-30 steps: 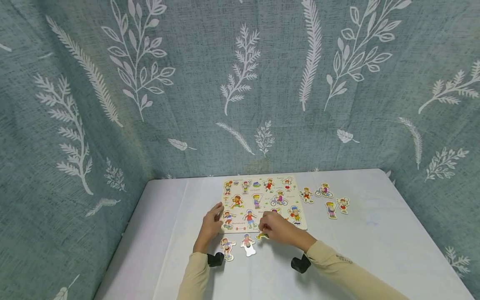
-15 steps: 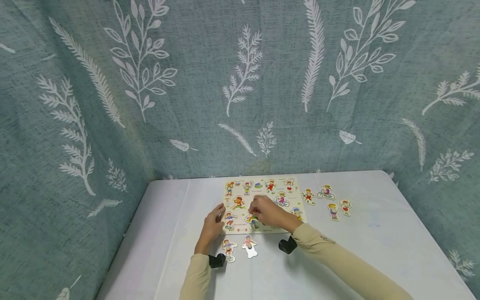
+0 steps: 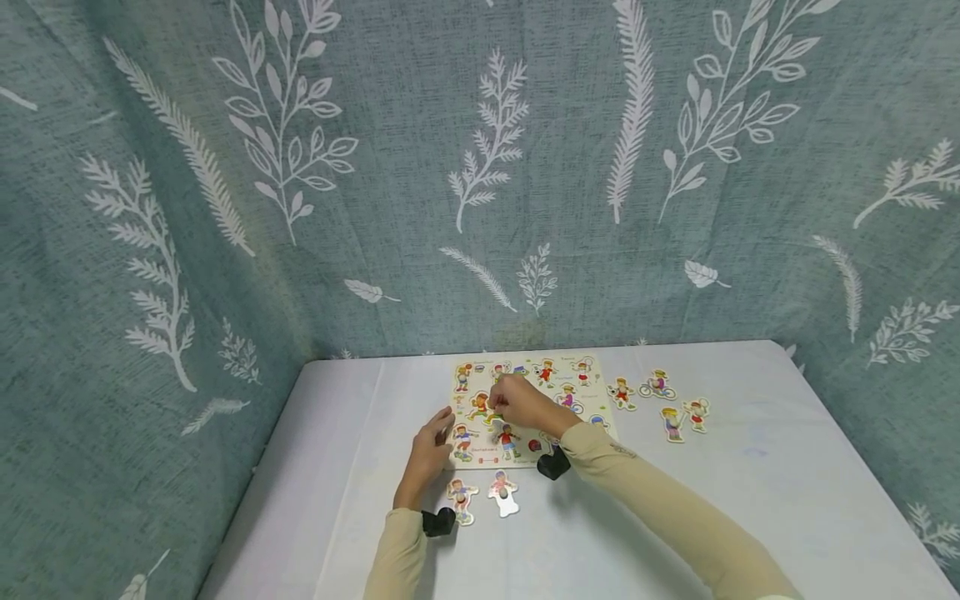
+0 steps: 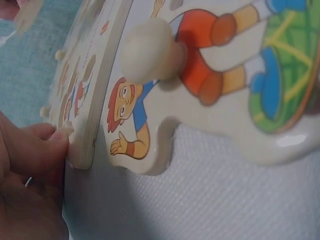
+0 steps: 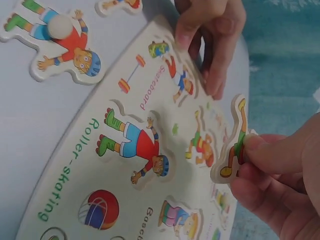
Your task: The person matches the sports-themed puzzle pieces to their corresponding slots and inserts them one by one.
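Above a flat wooden puzzle board (image 3: 522, 428) printed with sports figures, my right hand (image 3: 525, 407) pinches a puzzle piece (image 5: 235, 150) of a running figure between thumb and fingers. The piece is tilted nearly on edge in the right wrist view, clear of the board. My left hand (image 3: 429, 450) rests at the board's left edge, its thumb and fingers touching that edge. Close to the left wrist camera lies a knobbed skateboarder piece (image 4: 200, 75). Beside it on the table is a roller-skater piece (image 5: 77, 47). The right hand hides part of the board's middle in the head view.
Right of the board lie a footballer piece (image 3: 622, 393), a cyclist piece (image 3: 658, 385), a golfer piece (image 3: 672, 423) and a racket-player piece (image 3: 697, 412). Behind the white table (image 3: 352, 467) hangs a green leaf-patterned cloth (image 3: 420, 167).
My right hand has taken the runner piece from the board's front edge and carried it left and back over the board. The left hand keeps its place at the edge.
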`<state>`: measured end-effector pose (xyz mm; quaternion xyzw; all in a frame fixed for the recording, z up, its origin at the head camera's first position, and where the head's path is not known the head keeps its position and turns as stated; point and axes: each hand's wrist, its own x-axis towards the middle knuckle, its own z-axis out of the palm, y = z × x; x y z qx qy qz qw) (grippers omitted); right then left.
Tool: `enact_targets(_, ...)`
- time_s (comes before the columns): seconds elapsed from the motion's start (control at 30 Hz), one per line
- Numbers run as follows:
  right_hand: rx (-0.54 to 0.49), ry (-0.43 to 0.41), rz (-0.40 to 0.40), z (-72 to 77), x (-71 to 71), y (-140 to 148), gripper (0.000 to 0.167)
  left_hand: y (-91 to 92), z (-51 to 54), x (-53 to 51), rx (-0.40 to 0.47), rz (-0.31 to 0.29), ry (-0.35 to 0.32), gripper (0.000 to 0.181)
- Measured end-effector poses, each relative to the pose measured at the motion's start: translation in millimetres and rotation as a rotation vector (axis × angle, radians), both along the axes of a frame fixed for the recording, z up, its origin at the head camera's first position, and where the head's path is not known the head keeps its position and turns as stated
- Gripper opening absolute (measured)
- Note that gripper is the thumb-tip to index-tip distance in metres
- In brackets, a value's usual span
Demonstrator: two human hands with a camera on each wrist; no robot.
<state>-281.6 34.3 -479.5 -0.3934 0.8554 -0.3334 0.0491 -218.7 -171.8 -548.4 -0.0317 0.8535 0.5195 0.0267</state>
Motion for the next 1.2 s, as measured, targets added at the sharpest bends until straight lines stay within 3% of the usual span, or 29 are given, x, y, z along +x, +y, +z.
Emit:
enact_targets(0.23, -0.027, -0.061, -0.01, -9.1, -10.8, -13, 0.013, -0.5, -0.8, 2.7, -0.002, -0.002, 0.014, 0.061)
enact_targets(0.4, -0.016, -0.095, -0.005, -23.9, -15.6, -24, 0.014, -0.9, -2.2, 6.3, -0.018, 0.013, 0.003, 0.062)
enact_targets(0.67, 0.027, -0.086, -0.156, -43.2, -18.2, -34, 0.016, 2.1, -0.9, 5.7, -0.009, -0.001, 0.008, 0.062)
enact_targets(0.77, 0.016, -0.051, -0.177, -44.7, -17.7, -37, 0.015, 2.4, -1.4, 3.3, -0.003, -0.006, 0.016, 0.062)
enact_targets(0.9, 0.03, -0.011, -0.145, -44.2, -17.0, -41, 0.014, 1.9, -2.6, 1.2, 0.014, -0.004, 0.02, 0.062)
enact_targets(1.2, 0.099, -0.018, -0.162, -38.8, -17.5, -46, 0.013, -0.8, -0.4, 0.1, -0.004, -0.005, 0.03, 0.061)
